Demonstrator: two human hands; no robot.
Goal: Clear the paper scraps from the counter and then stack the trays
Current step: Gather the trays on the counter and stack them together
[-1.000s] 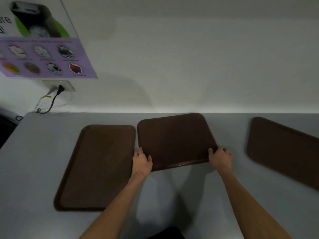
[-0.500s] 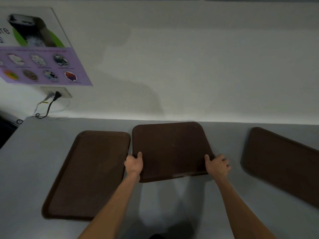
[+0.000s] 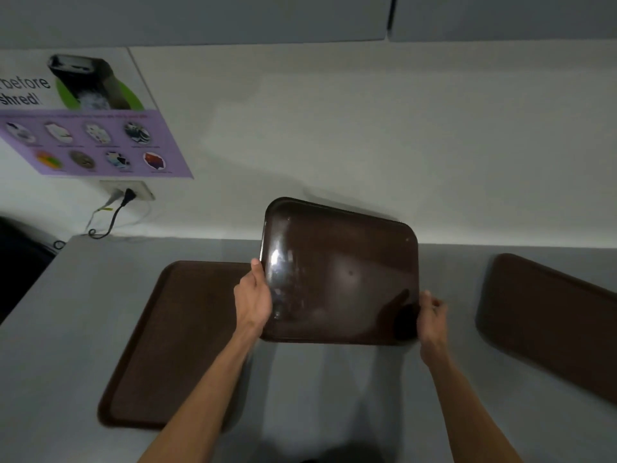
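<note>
The left hand [image 3: 253,297] grasps the left edge of the middle tray [image 3: 340,272], thumb lying up along the rim and the other fingers tucked behind it. The right hand [image 3: 432,317] holds the tray's lower right corner; that hand is blurred and partly in shadow, so it seems to be curled round the rim, but the exact lie of its fingers is hard to make out. Between them the dark brown tray is held up off the counter [image 3: 66,329] in the middle of the frame. It is tilted so that its glossy face shows to the camera, and its upper left corner stands against the wall [image 3: 367,128].

Lower left of it, a second brown tray, the left tray [image 3: 173,345], lies flat on the grey counter. Its upper right corner is hidden behind the left hand and the held tray. At the right edge of the frame the right tray [image 3: 554,325] also lies flat, well apart from the held one and partly cut off by the frame.

In the upper left a poster [image 3: 90,128] with a purple panel hangs on the wall. Just below it is a wall socket [image 3: 133,192], with a black cable [image 3: 110,222] looping down to the counter's back corner. Grey cabinets [image 3: 200,18] run along the top of the frame.
</note>
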